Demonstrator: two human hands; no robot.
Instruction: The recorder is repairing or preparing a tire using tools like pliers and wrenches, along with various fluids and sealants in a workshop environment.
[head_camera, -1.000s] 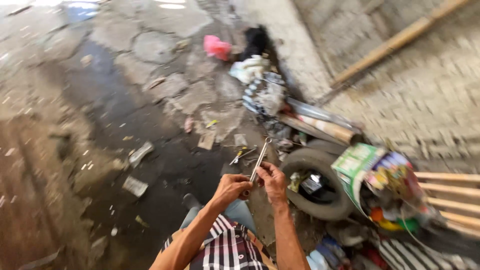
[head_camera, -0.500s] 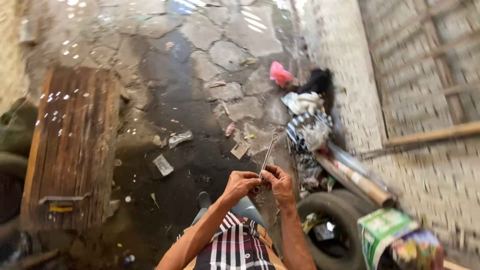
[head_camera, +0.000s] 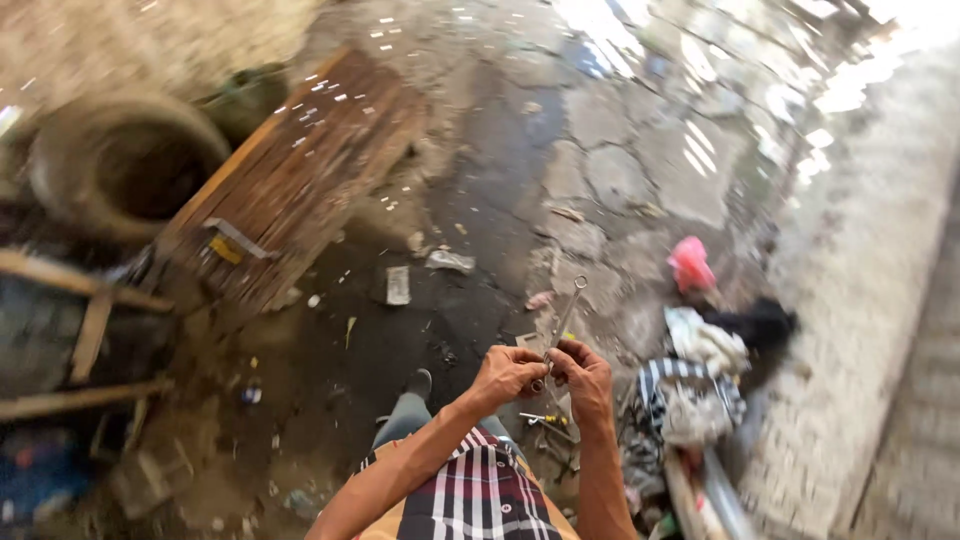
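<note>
Right now both of my hands meet low in the view, at about 6 o'clock, and between them they pinch the lower end of a slim metal wrench (head_camera: 562, 325). My left hand (head_camera: 508, 375) has its grip folded around the tool's base, fingers curled shut on it; my right hand (head_camera: 585, 378) closes on the same spot from the other side, thumb and fingertips pressed to the shaft. The wrench rises from that shared pinch toward 1 o'clock, its ring end free above the knuckles.

To do this well, I judge both pinches should stay close together so the thin tool cannot twist, with the wrists steady over my knee.

Below the hands, a small screwdriver (head_camera: 540, 419) lies on the floor near 6 o'clock. A heap of cloth (head_camera: 700, 385) sits at 4 o'clock, with a pink scrap (head_camera: 690, 265) beyond it. A wooden board (head_camera: 300, 180) lies at 10 o'clock, an old tyre (head_camera: 120, 165) further out at 9 o'clock.
</note>
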